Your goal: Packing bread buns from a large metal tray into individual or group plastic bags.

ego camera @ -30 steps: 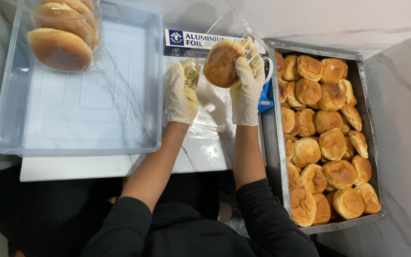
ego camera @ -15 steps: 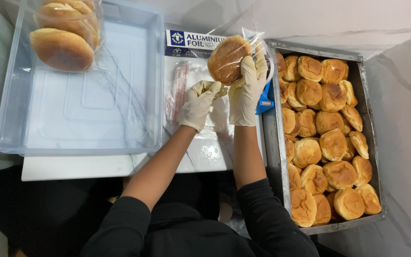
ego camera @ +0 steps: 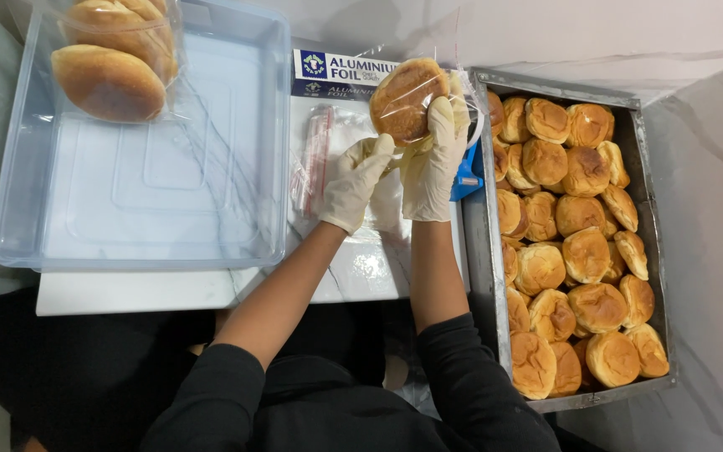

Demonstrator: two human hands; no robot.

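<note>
right hand [ego camera: 431,159] clamped on bagged bun [ego camera: 406,99] | left hand [ego camera: 355,180] pinching clear bag's [ego camera: 453,59] tail | looks soft, squishy, so cradle the sides

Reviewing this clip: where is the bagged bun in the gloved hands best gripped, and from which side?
Grip the bun across its rounded edges through the clear bag, from below, as the right hand does. Its flat face is toward the camera, so the rim offers opposing sides. The left hand is at the loose plastic under it.
</note>
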